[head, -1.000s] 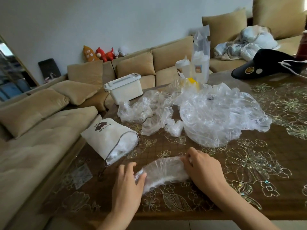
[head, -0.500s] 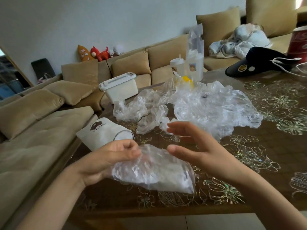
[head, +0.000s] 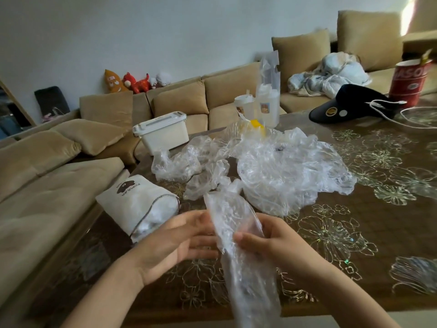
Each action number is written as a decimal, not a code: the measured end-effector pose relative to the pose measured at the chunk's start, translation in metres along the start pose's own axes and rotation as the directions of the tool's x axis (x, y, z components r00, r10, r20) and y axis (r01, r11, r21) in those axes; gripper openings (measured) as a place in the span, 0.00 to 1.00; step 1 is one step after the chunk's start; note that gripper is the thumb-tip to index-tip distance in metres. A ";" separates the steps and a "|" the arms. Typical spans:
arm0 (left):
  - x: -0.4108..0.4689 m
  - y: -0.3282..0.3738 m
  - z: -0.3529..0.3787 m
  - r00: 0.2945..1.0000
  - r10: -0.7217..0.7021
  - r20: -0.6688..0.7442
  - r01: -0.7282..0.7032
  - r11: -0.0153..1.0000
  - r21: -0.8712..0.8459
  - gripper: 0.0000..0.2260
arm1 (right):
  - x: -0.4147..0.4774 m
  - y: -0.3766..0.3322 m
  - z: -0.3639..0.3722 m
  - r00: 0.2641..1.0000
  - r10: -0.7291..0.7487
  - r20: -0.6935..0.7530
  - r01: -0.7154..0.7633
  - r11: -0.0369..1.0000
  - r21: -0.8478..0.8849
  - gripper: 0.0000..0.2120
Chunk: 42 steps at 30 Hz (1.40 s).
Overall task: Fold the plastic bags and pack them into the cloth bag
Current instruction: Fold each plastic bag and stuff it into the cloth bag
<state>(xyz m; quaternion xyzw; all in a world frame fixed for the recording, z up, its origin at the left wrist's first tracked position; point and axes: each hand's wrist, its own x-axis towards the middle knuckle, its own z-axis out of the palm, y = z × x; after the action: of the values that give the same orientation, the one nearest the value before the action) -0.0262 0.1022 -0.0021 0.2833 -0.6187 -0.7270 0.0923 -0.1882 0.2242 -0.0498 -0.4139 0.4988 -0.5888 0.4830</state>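
Observation:
A folded clear plastic bag (head: 238,252) stands upright above the table's near edge, a long strip between my hands. My right hand (head: 267,242) grips its middle, thumb in front and fingers curled behind. My left hand (head: 179,240) lies beside the strip with straight fingers reaching toward it; whether it touches is unclear. The white cloth bag (head: 139,204) lies on its side at the table's left, its mouth toward me with white plastic inside. A heap of crumpled clear plastic bags (head: 279,171) lies behind.
The brown flowered table (head: 354,233) also bears a white lidded box (head: 163,131), plastic cups in a clear bag (head: 262,105), a black cap (head: 350,107), a white cable (head: 402,114) and a red cup (head: 409,79). A tan sofa (head: 59,185) runs along the left and back.
The folded bag was lifted off the table and turned from lying sideways to upright. My right hand has closed on it; my left hand has let go and opened beside it.

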 end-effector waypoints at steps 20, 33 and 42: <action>0.008 -0.036 0.043 0.983 -0.069 -0.168 0.033 0.978 -0.208 0.24 | 0.005 0.017 -0.010 0.996 0.004 -0.089 0.016 0.973 0.230 0.14; -0.001 -0.033 0.031 0.983 -0.175 -0.062 0.178 0.983 0.041 0.22 | 0.002 0.017 -0.001 0.981 -0.159 -0.108 0.139 0.975 -0.172 0.26; -0.009 -0.029 0.021 0.978 -0.183 -0.099 0.181 0.983 -0.026 0.12 | -0.011 0.004 -0.008 0.989 -0.139 -0.047 0.131 0.981 -0.146 0.21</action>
<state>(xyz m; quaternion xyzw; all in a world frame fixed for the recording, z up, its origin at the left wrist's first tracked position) -0.0235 0.1312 -0.0255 0.3743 -0.5786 -0.7223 0.0591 -0.1931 0.2365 -0.0552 -0.4632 0.5241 -0.5945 0.3966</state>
